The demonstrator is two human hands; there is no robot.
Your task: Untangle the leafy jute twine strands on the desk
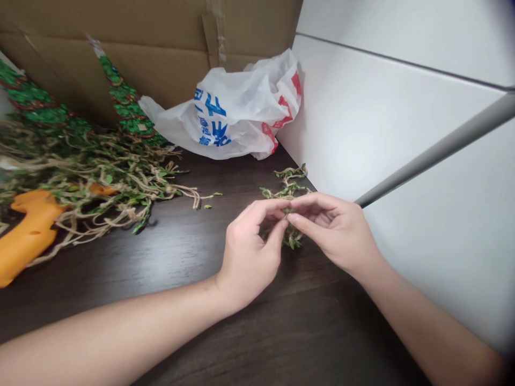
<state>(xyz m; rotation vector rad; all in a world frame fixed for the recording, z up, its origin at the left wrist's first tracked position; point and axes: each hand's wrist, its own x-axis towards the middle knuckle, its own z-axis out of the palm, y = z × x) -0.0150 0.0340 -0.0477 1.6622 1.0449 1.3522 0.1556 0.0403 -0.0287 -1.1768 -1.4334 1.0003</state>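
My left hand [253,249] and my right hand [336,230] meet at the fingertips over the dark table. Both pinch a small bit of leafy twine garland [293,187], made of tan cord with green leaves. Part of this garland lies on the table just beyond my fingers, and more leaves show below them. The exact spot being pinched is mostly covered by my fingers. To the left spreads a large tangled heap of the same leafy twine [120,166], apart from my hands.
An orange glue gun [32,230] lies at the left, against the heap. Two green decorated cone trees [124,102] stand behind it. A white plastic bag [241,112] rests before a cardboard box [161,32]. A white panel wall [382,118] bounds the right side of the dark table [169,268].
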